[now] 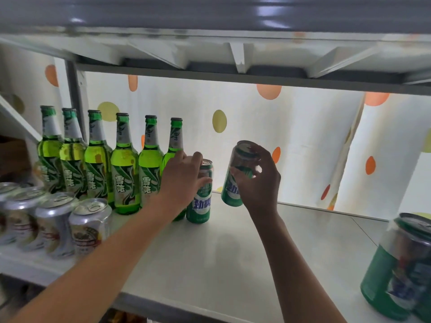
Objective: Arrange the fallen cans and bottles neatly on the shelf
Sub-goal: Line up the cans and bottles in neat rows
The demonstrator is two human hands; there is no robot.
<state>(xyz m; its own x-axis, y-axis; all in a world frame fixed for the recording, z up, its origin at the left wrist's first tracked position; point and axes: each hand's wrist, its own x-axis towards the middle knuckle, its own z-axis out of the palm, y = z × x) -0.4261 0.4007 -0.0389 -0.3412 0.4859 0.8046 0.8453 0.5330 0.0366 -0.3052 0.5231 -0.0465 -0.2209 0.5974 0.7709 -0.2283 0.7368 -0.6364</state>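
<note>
- At the near left edge of the shelf [233, 257], four silver cans [89, 227] stand in a row; their labels show red and gold marks too blurred to read.
- Behind them, six green glass bottles [124, 169] stand upright in a line running right and slightly nearer, each with a silver neck foil and a green-and-white label bearing the characters 雪花.
- Right of the bottles, the left hand [184, 178] is wrapped around an upright green can [200, 201], fingers closed on its upper half; the can stands on the shelf just beside the last bottle, and blue characters on a white band show low on its side.
- Just right of that, the right hand [258, 178] grips a second green can [238, 173] from the side, fingers curled over its top rim; this can is tilted, lifted clear of the shelf, and apart from the standing can, its writing mostly hidden.
- Open shelf surface spreads from the middle to the right and toward the near edge.
- At the near right edge, a larger-looking green can [396, 269] stands close to the camera, its label blurred.
- Far behind, a white curtain [303, 141] with orange and yellow dots closes off the back, and an upper shelf [233, 54] hangs low overhead.
</note>
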